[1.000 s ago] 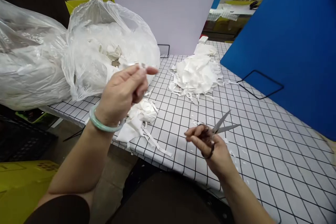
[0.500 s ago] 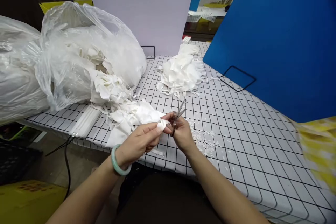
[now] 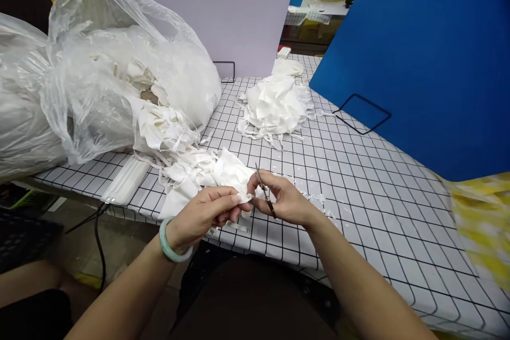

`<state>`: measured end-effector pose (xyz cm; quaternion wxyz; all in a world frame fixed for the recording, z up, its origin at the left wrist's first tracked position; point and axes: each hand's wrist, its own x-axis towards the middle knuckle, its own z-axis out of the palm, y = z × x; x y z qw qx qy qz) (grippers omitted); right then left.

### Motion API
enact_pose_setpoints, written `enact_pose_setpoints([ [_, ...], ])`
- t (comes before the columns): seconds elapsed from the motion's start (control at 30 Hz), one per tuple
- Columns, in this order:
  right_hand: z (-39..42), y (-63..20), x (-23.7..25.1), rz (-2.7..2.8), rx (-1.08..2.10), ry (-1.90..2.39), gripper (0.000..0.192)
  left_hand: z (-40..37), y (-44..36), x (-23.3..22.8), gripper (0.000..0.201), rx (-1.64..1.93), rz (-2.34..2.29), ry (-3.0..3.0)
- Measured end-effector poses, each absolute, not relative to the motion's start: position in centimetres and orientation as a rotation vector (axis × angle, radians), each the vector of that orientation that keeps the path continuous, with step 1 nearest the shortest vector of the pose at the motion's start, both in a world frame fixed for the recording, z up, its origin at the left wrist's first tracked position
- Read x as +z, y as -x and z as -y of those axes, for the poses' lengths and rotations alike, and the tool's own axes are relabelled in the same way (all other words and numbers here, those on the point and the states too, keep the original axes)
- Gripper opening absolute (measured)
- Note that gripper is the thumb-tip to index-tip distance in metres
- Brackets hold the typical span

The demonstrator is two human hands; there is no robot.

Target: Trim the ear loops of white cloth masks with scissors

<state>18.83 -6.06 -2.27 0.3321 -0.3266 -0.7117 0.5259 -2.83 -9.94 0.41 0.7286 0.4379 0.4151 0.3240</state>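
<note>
Pinched between the thumb and fingers of my left hand [image 3: 211,208] is the edge of a white fabric piece [image 3: 233,170], the rest of it trailing back over the table. My right hand [image 3: 281,196] grips small scissors [image 3: 263,186], their blades pointing up and away. Its fingertips are close beside the held edge; whether they touch the fabric is hard to tell. Left of the held piece, more white fabric pieces [image 3: 181,170] with thin straps spill from a clear plastic bag [image 3: 91,79].
A heap of white fabric pieces [image 3: 274,103] lies farther back on the checked tablecloth [image 3: 370,212]. Small white scraps [image 3: 319,199] are scattered right of my hands. A white power strip [image 3: 125,180] lies at the left edge. A blue panel [image 3: 418,64] and a pale panel [image 3: 215,16] stand behind.
The scissors have turned from leaning right to leaning left, and my right hand has shifted slightly right. A bare leg now shows at lower left. The view has shifted slightly.
</note>
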Motion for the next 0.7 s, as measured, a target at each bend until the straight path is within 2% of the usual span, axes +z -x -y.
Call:
enact_pose_setpoints([
  [0.17,6.4,-18.9,-3.5,1.606,1.295,0.899,0.008,10.0,2.4,-0.5,0.027,0.738,-0.91,-0.966],
  [0.33,9.0,-17.1,-5.4,1.495,1.13,0.944,0.014,10.1,1.3,-0.9,0.027,1.095,-0.909,-1.178],
  [0.43,9.9,-16.6,-6.0,1.422,1.067,0.936,0.009,10.1,1.4,-0.9,0.03,1.143,-0.849,-1.167],
  [0.47,9.8,-16.7,-6.0,1.412,1.07,0.914,0.006,10.2,1.6,-0.9,0.031,1.127,-0.833,-1.169],
  [0.57,8.4,-16.8,-5.7,1.525,1.183,0.864,0.018,10.4,2.9,-0.8,0.031,1.08,-0.817,-1.25],
  [0.7,5.2,-15.9,-4.5,1.705,1.415,0.844,0.011,10.5,5.2,0.2,0.027,1.071,-0.954,-1.284],
])
